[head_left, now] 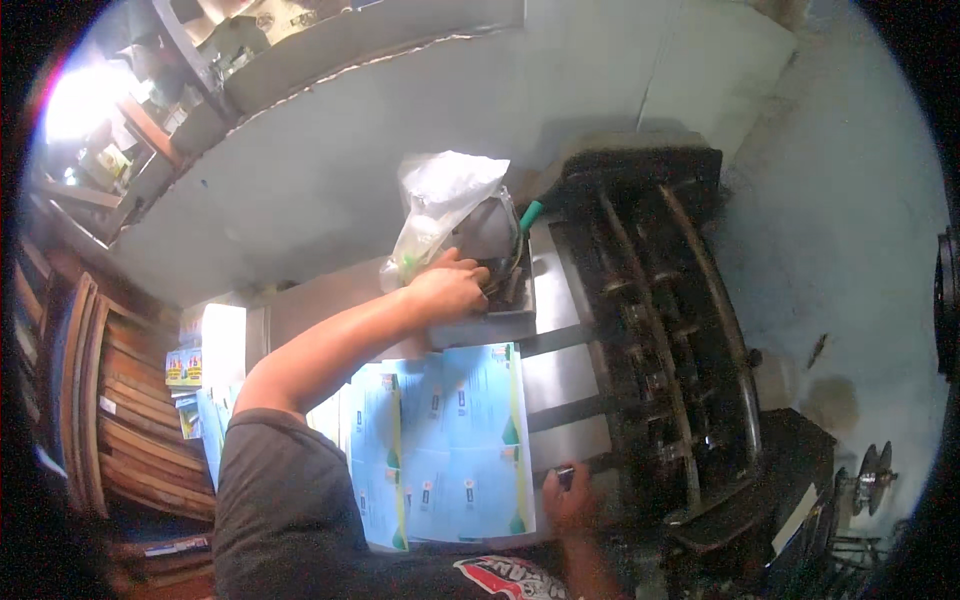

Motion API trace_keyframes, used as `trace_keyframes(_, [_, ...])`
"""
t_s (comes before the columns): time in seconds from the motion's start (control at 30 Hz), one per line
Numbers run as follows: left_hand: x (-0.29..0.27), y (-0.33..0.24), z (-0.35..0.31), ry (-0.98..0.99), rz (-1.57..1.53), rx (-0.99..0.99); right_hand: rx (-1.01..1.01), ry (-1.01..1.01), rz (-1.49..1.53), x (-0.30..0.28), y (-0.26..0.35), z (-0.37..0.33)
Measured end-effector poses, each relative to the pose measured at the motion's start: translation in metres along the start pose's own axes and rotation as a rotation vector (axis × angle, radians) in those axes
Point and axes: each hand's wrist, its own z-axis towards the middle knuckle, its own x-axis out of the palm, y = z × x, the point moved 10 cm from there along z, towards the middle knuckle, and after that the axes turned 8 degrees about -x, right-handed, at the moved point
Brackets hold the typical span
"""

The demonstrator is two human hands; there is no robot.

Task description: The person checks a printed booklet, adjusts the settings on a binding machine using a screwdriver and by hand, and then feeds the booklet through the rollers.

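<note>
My left hand [450, 287] reaches over a small open box [515, 318] beyond the printed sheets. Its fingers curl down among the things there, and whatever they grip is hidden. Beside them stands a crumpled, translucent white plastic bag [452, 190]. A green handle or tube [531, 214] sticks up at the box's right. Low on the right, my right hand [572, 505] closes around a small dark object [566, 478] with a shiny end; its kind is unclear. Overlapping light-blue printed sheets [437, 450] with green and yellow edges lie between my arms.
A dark machine [655, 340] with rollers and long curved bars stands right of the sheets, pale strips [565, 380] leading to it. Wooden boards or frames [150, 400] stack at the left, near small colourful prints [184, 368]. A grey wall [330, 170] rises behind.
</note>
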Motion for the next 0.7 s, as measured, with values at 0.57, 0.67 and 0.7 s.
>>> trace_keyframes(0.57, [0.001,-0.009,0.002,0.169,0.167,0.101,-0.126,-0.082,-0.123,-0.015,0.026,0.009])
trace_keyframes(0.67, [0.006,-0.006,0.002,0.031,0.098,0.117,-0.033,-0.043,-0.08,-0.016,0.021,0.009])
trace_keyframes(0.7, [0.011,-0.006,0.002,0.126,0.128,0.083,-0.028,-0.051,-0.081,-0.016,0.02,0.008])
